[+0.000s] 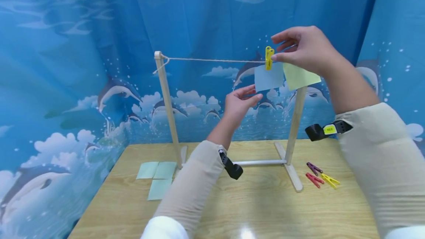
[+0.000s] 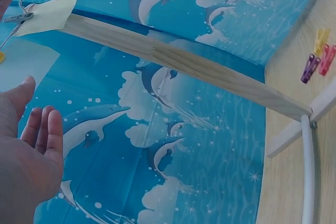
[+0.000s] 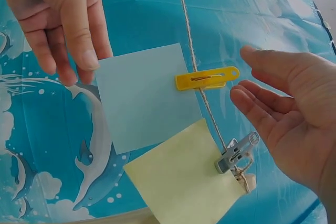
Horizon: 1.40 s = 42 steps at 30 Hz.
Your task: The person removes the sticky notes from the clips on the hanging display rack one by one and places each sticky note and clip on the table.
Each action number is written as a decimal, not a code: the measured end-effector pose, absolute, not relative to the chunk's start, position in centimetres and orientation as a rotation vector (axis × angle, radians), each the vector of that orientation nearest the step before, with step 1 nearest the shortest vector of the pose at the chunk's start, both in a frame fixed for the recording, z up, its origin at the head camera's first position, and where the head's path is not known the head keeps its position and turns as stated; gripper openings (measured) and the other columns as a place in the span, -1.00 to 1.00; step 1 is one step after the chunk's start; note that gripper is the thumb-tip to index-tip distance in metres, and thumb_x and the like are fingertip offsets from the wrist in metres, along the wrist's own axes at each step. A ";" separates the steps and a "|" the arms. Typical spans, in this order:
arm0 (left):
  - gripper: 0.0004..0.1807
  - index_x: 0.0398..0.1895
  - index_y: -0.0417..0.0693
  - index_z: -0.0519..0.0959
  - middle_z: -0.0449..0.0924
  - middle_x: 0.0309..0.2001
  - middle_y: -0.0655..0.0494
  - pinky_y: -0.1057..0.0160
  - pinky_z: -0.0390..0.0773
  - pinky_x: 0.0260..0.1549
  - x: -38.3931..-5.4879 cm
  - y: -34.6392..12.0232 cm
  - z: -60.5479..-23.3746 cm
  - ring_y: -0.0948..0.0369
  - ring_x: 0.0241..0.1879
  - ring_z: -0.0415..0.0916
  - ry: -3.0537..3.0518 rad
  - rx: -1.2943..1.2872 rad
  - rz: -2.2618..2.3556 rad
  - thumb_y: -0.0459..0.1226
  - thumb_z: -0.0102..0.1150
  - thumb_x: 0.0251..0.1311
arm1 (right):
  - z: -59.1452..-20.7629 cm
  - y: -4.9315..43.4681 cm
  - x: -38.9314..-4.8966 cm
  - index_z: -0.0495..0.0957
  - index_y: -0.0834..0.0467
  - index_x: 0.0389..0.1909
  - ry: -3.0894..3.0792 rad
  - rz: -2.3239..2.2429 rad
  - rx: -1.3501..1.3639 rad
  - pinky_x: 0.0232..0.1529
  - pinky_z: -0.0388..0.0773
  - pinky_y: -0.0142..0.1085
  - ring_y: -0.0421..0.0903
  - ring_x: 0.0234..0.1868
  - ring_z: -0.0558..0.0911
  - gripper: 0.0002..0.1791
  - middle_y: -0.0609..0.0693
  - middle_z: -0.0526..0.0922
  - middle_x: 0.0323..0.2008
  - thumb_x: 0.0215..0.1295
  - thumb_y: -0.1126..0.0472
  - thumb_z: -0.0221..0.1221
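Observation:
A light blue paper square (image 3: 149, 98) hangs from the string (image 3: 188, 30), clipped by a yellow clothespin (image 3: 206, 78). My right hand (image 3: 296, 103) is beside the clothespin's handle end, thumb and fingers parted with a gap to the clothespin in the right wrist view. At the paper's outer corner is my left hand (image 1: 241, 102); its thumb and fingers stand apart in the left wrist view (image 2: 31, 140), fingertips right at the paper's edge. A pale yellow-green paper (image 3: 184, 177) hangs next to it, held by a grey clothespin (image 3: 236, 153).
The string spans a wooden frame with a left post (image 1: 167, 102) and right post (image 1: 296, 121) on a wooden table (image 1: 259, 202). Several pale green papers (image 1: 161, 189) lie at left. Purple (image 1: 314, 168), red (image 1: 314, 180) and yellow (image 1: 330, 181) clothespins lie at right.

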<state>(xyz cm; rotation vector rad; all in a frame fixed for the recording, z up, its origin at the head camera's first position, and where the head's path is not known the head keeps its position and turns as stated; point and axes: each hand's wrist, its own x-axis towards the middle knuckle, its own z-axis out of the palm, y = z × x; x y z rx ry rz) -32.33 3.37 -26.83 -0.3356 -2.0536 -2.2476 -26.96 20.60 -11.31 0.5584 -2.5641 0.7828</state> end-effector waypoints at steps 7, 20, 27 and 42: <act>-0.73 -0.11 0.15 0.73 0.69 -0.23 0.28 0.19 0.66 -0.15 -32.8 4.2 -26.7 0.22 -0.29 0.69 -2.005 -0.266 -2.272 -0.19 0.44 0.07 | -10.9 20.3 -27.6 0.40 0.15 0.34 -2.629 0.736 0.539 0.10 0.54 -0.06 0.08 0.11 0.54 -0.43 0.18 0.55 0.14 0.35 0.08 0.22; -0.80 -0.18 0.12 0.75 0.70 -0.25 0.26 0.16 0.64 -0.08 -32.8 4.4 -26.9 0.25 -0.29 0.69 -1.945 -0.272 -2.310 -0.17 0.41 0.10 | -10.9 20.0 -28.7 0.37 0.19 0.35 -2.690 0.737 0.532 0.07 0.53 -0.05 0.11 0.08 0.52 -0.44 0.21 0.54 0.11 0.39 0.10 0.17; -0.82 -0.17 0.06 0.74 0.73 -0.27 0.16 0.27 0.66 -0.17 -32.7 4.3 -26.7 0.23 -0.24 0.70 -1.862 -0.314 -2.390 -0.19 0.37 0.15 | -10.9 19.8 -28.6 0.40 0.23 0.32 -2.685 0.743 0.542 -0.04 0.52 -0.22 0.07 0.02 0.52 -0.46 0.20 0.56 0.05 0.41 0.06 0.14; -0.83 -0.19 -0.07 0.74 0.73 -0.30 0.01 0.29 0.67 -0.20 -32.1 4.4 -26.0 0.18 -0.26 0.71 -1.724 -0.313 -2.541 -0.26 0.34 0.15 | -11.6 20.8 -28.5 0.62 0.27 -0.05 -2.477 0.892 0.452 -0.26 0.50 -0.53 -0.09 -0.21 0.54 -0.64 0.09 0.62 -0.15 0.34 0.05 0.22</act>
